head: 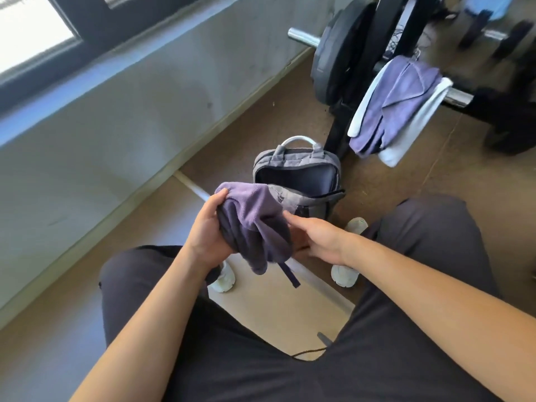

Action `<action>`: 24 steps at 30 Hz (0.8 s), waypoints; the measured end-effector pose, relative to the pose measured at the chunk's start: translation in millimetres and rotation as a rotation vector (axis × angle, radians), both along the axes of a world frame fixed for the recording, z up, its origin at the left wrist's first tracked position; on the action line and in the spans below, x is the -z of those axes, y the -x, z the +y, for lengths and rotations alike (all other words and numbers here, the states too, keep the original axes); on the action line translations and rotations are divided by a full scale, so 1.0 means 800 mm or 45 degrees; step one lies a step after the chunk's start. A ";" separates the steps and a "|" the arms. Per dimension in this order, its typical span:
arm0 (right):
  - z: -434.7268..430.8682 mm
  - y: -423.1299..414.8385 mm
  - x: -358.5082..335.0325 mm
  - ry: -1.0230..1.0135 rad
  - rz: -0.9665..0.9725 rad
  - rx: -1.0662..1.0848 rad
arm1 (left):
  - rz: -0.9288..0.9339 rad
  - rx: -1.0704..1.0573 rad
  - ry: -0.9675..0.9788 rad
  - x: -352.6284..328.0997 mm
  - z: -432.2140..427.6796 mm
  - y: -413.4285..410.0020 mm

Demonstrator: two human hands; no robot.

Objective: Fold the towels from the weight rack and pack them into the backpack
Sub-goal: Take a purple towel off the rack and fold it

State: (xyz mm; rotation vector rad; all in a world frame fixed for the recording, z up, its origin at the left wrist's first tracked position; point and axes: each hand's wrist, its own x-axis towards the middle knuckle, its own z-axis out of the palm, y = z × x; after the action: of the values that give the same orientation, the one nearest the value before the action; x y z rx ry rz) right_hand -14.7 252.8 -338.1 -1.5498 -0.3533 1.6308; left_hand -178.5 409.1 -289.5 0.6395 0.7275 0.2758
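- Centrally in my head feed: left hand (207, 227), fingers curled round a bunched dark purple towel (255, 224), thumb on its top edge, holding it above the knees.
- Right hand (316, 237): one fairly straight finger touches that towel's right edge. The other fingers are behind the cloth, so I cannot tell whether they grip it.
- Grey backpack (290, 159): upright on the floor just beyond the hands, main compartment unzipped and gaping, pale handle up. The towel's upper corner overlaps its front flap in my view.
- Weight rack (385, 30): behind the backpack, black plate (333, 62) leaning against it.
- Chrome bar (456, 98): a lilac towel (403, 103) draped over a white towel (412, 132), both hanging down.
- White shoes (223, 278), on the floor below the hands.
- Window (29, 33): upper left, bright.
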 end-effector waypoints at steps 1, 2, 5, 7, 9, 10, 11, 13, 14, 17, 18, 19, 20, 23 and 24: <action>0.002 0.003 0.001 -0.069 -0.043 0.072 | -0.012 -0.019 -0.008 0.002 0.001 0.001; 0.003 0.005 0.001 -0.119 -0.088 0.131 | -0.020 -0.023 -0.012 0.004 0.001 0.003; 0.006 0.005 0.000 -0.184 -0.085 0.169 | -0.052 -0.022 -0.006 0.006 0.002 0.005; 0.007 0.007 0.002 -0.188 -0.050 0.106 | -0.067 0.007 -0.008 0.005 0.002 0.006; 0.008 0.011 0.009 -0.167 -0.041 0.061 | -0.049 0.029 -0.001 0.005 0.002 0.005; 0.008 0.014 0.012 -0.171 -0.024 0.102 | -0.039 0.033 -0.012 0.005 0.001 0.004; 0.009 0.015 0.014 -0.199 0.000 0.184 | -0.031 0.018 -0.024 0.006 0.002 0.003; 0.010 0.011 0.008 -0.280 0.050 0.380 | -0.002 -0.060 -0.046 0.011 0.007 0.002; 0.011 0.003 0.002 -0.312 0.065 0.473 | 0.029 -0.123 -0.062 0.013 0.009 0.003; 0.010 -0.031 -0.020 -0.380 0.114 0.679 | 0.135 -0.311 -0.136 0.016 0.017 0.001; 0.009 -0.041 -0.026 -0.415 0.143 0.729 | 0.164 -0.370 -0.163 0.018 0.019 0.001; 0.008 -0.050 -0.029 -0.445 0.165 0.781 | 0.174 -0.421 -0.169 0.021 0.024 0.002; 0.006 -0.056 -0.032 -0.465 0.161 0.821 | 0.181 -0.457 -0.172 0.023 0.029 0.003; 0.002 -0.069 -0.035 -0.479 0.085 0.889 | 0.320 -0.565 -0.286 0.035 0.038 0.008; 0.002 -0.073 -0.036 -0.477 0.051 0.902 | 0.379 -0.562 -0.384 0.039 0.040 0.009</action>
State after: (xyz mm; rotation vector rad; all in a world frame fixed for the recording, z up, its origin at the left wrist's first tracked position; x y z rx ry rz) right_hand 43.9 254.2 -309.6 -1.1662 -0.0595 0.9720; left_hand -186.1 441.0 -320.4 0.8120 1.1262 0.7174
